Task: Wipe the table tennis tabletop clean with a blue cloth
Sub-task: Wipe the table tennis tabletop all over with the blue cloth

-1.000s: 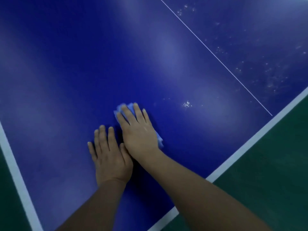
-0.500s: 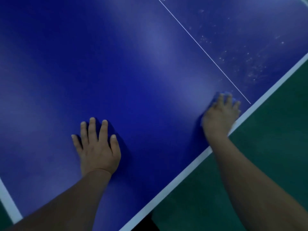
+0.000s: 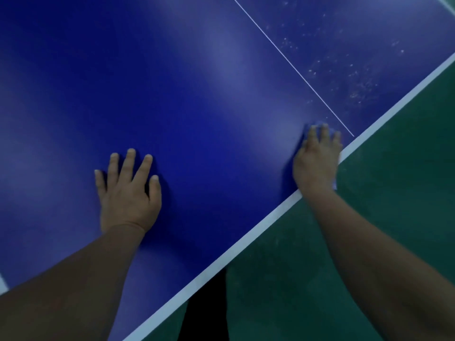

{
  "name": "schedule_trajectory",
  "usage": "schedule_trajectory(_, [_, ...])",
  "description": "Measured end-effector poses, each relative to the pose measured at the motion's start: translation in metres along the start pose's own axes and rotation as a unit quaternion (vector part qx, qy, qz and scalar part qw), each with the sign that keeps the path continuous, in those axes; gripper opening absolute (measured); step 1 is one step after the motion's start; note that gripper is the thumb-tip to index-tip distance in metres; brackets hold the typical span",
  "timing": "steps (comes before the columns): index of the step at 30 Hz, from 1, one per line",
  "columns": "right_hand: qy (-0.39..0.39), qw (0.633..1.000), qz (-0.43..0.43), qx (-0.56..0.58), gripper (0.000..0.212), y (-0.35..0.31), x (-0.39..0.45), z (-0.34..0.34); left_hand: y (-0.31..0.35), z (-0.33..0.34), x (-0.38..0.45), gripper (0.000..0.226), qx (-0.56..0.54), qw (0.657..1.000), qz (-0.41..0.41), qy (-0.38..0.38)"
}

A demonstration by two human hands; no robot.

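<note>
The blue table tennis tabletop (image 3: pixel 197 99) fills most of the head view, with a white edge band (image 3: pixel 248 244) running diagonally. My right hand (image 3: pixel 316 161) lies flat, fingers straight, pressing the blue cloth (image 3: pixel 320 124) against the table right at that edge. Only slivers of the cloth show past my fingertips and beside my wrist. My left hand (image 3: pixel 128 193) rests flat on the bare tabletop, fingers spread, well to the left of the cloth. White dust specks (image 3: pixel 354 77) cover the surface beyond the thin white centre line (image 3: pixel 293 67).
Green floor (image 3: pixel 369 217) lies beyond the table edge at the right and bottom. A dark shape (image 3: pixel 204 311) shows under the table edge at the bottom. Another white edge band (image 3: pixel 2 284) peeks in at the far left.
My right hand swept the cloth from beside my left hand rightward to the table edge near the centre line. The left hand stayed pressed flat on the table.
</note>
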State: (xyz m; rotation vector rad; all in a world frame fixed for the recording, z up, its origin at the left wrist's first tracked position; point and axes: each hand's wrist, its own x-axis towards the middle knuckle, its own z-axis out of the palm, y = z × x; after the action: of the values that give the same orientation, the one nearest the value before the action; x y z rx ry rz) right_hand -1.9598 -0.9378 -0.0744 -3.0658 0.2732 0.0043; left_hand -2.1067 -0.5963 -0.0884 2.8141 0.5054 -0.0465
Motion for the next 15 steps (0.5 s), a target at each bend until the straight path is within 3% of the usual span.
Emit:
schedule_trajectory(3, [0.01, 0.989, -0.15, 0.014, 0.063, -0.047, -0.048, 0.007, 0.0, 0.001, 0.0, 0.061, -0.001, 1.0, -0.001, 0.009])
schedule_trajectory(6, [-0.03, 0.937, -0.349, 0.014, 0.06, -0.057, -0.092, 0.014, -0.001, 0.002, -0.001, 0.062, -0.002, 1.0, -0.002, 0.013])
schedule_trajectory(7, [-0.042, 0.925, -0.377, 0.002, 0.06, -0.043, -0.082, 0.011, -0.002, 0.002, -0.001, 0.062, -0.002, 1.0, 0.0, 0.015])
schedule_trajectory(9, [-0.012, 0.944, -0.329, -0.022, 0.061, -0.006, -0.044, 0.003, -0.002, 0.003, 0.0, 0.061, -0.004, 1.0, -0.003, 0.016])
schedule_trajectory(13, [-0.025, 0.997, -0.059, -0.053, 0.062, 0.06, 0.023, -0.014, 0.002, 0.004, 0.0, 0.061, 0.009, 1.0, -0.005, 0.021])
schedule_trajectory(15, [-0.041, 0.997, -0.038, -0.057, 0.068, 0.043, 0.022, -0.012, 0.003, 0.002, 0.001, 0.061, 0.015, 1.0, 0.0, 0.028])
